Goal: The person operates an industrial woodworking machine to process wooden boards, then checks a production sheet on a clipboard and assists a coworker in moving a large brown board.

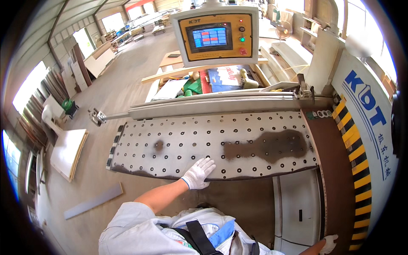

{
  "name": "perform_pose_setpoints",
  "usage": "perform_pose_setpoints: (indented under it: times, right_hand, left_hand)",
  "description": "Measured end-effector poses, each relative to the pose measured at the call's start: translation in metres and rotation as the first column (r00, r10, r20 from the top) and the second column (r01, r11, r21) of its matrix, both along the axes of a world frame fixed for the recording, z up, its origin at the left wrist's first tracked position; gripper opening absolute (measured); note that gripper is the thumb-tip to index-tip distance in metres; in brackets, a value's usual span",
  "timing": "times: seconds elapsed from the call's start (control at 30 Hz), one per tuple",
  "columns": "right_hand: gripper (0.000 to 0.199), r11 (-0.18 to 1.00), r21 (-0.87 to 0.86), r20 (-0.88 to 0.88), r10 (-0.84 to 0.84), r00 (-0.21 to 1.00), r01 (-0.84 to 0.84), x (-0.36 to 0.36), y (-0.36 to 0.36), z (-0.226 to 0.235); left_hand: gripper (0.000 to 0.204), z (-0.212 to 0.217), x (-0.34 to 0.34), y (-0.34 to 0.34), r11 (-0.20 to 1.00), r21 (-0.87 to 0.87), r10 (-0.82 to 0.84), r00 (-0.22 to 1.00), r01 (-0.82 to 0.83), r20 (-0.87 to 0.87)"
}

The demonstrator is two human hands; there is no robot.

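My left hand (199,173), in a white knit glove, lies flat on the near edge of a pale table (195,131) dotted with rows of small dark-ringed holes. Its fingers are stretched out and hold nothing. Down at the lower right, my right hand (329,245), gloved in white too, rests at the near end of a long brown strip-like surface (335,182) beside the machine. Its fingers look extended, though the picture's lower part shows the hand only small. Dark worn patches (272,146) mark the table top.
A control panel (216,36) with a lit screen hangs beyond the table. Behind a metal rail (221,106) stands a box of clutter (212,80). Yellow-black striping (357,170) edges the white machine housing (367,97). Leftward on the floor are stacked boards (69,153) and a loose grey plank (93,200).
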State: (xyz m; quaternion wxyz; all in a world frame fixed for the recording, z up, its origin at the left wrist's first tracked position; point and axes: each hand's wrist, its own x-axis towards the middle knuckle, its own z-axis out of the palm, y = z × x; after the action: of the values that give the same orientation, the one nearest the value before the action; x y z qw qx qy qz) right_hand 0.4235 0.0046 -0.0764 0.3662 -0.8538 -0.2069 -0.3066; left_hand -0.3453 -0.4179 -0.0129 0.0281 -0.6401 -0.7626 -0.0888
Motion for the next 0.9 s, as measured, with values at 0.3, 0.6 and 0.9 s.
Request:
perform_pose_setpoints:
  times: [0.3,0.6,0.9]
  right_hand:
    - [0.059,0.985,-0.167,-0.074,-0.05,0.996,0.037,-0.015,0.002,0.029]
    - [0.076,0.812,-0.57,-0.149,-0.253,0.956,0.126,0.03,0.018,-0.004]
    - [0.052,0.841,-0.506,-0.194,0.105,0.975,-0.191,-0.056,-0.055,0.089]
  left_hand:
    - [0.102,-0.005,0.001,0.006,0.998,0.017,0.054,0.997,-0.053,-0.06]
    - [0.1,-0.01,0.006,0.009,0.992,-0.03,0.116,0.989,-0.119,-0.088]
    - [0.098,-0.011,0.005,0.004,0.987,-0.002,0.158,0.987,-0.158,-0.034]
